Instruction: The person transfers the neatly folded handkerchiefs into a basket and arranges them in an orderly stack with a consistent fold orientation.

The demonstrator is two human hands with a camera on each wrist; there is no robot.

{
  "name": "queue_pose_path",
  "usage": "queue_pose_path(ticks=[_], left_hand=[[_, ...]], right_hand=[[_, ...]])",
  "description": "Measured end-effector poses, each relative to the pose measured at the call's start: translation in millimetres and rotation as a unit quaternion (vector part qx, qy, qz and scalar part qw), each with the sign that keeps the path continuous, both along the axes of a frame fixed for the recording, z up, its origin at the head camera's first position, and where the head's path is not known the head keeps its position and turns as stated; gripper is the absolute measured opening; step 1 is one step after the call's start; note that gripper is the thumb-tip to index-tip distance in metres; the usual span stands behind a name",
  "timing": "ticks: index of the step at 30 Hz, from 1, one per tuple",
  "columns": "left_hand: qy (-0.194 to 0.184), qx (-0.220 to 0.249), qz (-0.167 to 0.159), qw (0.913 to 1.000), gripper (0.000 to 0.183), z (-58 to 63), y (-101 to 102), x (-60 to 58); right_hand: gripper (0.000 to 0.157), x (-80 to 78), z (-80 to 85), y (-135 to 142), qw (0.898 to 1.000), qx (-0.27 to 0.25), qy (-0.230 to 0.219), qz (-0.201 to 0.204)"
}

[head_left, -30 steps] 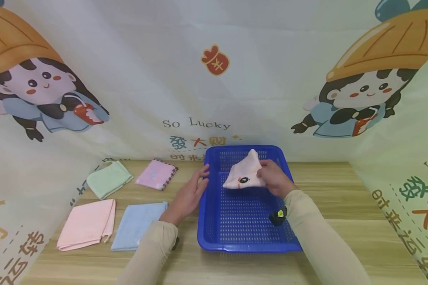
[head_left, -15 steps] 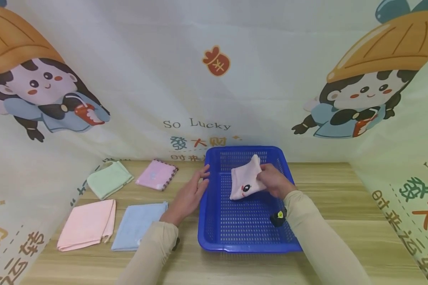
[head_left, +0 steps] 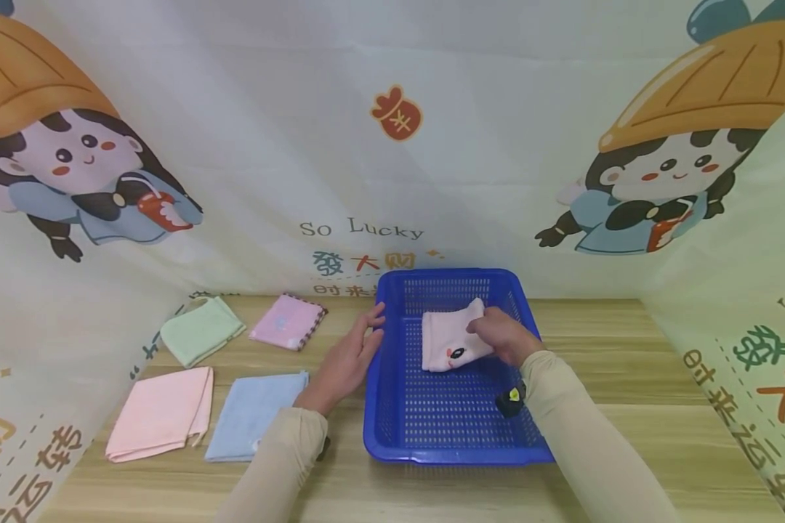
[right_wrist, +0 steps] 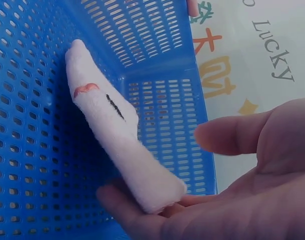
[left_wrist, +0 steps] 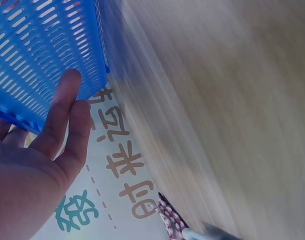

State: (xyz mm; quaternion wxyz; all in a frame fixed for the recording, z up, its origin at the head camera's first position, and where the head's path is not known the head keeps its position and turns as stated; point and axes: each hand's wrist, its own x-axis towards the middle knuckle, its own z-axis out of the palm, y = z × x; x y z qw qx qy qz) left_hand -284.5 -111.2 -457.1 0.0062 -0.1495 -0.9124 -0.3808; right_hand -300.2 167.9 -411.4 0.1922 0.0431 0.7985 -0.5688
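Observation:
A folded white-pink towel (head_left: 450,335) with an embroidered face lies low in the blue plastic basket (head_left: 454,456). My right hand (head_left: 506,334) is at the towel's right end. In the right wrist view, the thumb (right_wrist: 225,135) stands apart from the towel (right_wrist: 110,125), while the other fingers (right_wrist: 122,205) lie under and against its near end. My left hand (head_left: 347,359) rests its fingertips on the basket's left rim. Its fingers are extended along the basket wall (left_wrist: 47,55) in the left wrist view.
On the wooden table (head_left: 621,363), left of the basket, lie a green towel (head_left: 203,330), a purple one with a striped edge (head_left: 289,322), a pink towel (head_left: 160,414) and a blue towel (head_left: 255,414). A printed cloth (head_left: 288,145) stands behind.
The white-pink towel has come down and settled flatter in the basket. My right hand has shifted slightly down with it; the left hand stays on the rim.

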Motion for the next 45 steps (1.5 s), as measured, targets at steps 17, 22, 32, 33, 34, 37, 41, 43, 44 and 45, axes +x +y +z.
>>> queue_pose_path(ticks=[17,22,32,33,34,37,41,43,44,45], left_hand=[[0.013,0.014,-0.004,0.9998,0.050,0.7,-4,-1.2],[0.017,0.005,-0.001,0.9998,0.047,1.9,-4,-4.1],[0.021,-0.019,0.010,0.9995,0.045,5.5,0,-3.3],[0.019,-0.021,0.012,0.9995,0.047,6.2,0,-2.9],[0.018,-0.024,0.015,0.9995,0.048,6.7,1,-2.5],[0.017,-0.022,0.022,0.9994,0.053,8.1,1,-0.6],[0.026,-0.023,0.025,0.9991,0.053,9.4,2,1.4],[0.032,-0.028,0.026,0.9988,0.051,10.0,2,2.3],[0.035,-0.029,0.027,0.9986,0.049,10.4,2,2.8],[0.037,-0.029,0.029,0.9985,0.047,10.7,2,3.3]], right_hand=[[0.078,-2.4,9.2,0,1.000,0.023,-0.005,0.009],[0.078,-1.0,11.9,2,1.000,0.026,-0.003,0.012],[0.073,2.9,22.8,3,1.000,0.013,0.003,0.016],[0.073,3.7,24.5,3,1.000,0.010,0.003,0.017],[0.072,4.6,26.4,3,1.000,0.011,0.005,0.019],[0.070,5.9,31.5,2,1.000,0.014,0.011,0.025],[0.067,8.8,38.7,1,0.998,0.037,0.025,0.041],[0.064,11.2,42.0,2,0.997,0.047,0.030,0.051],[0.063,12.2,43.3,2,0.997,0.051,0.032,0.055],[0.062,13.2,44.5,3,0.996,0.054,0.033,0.057]])
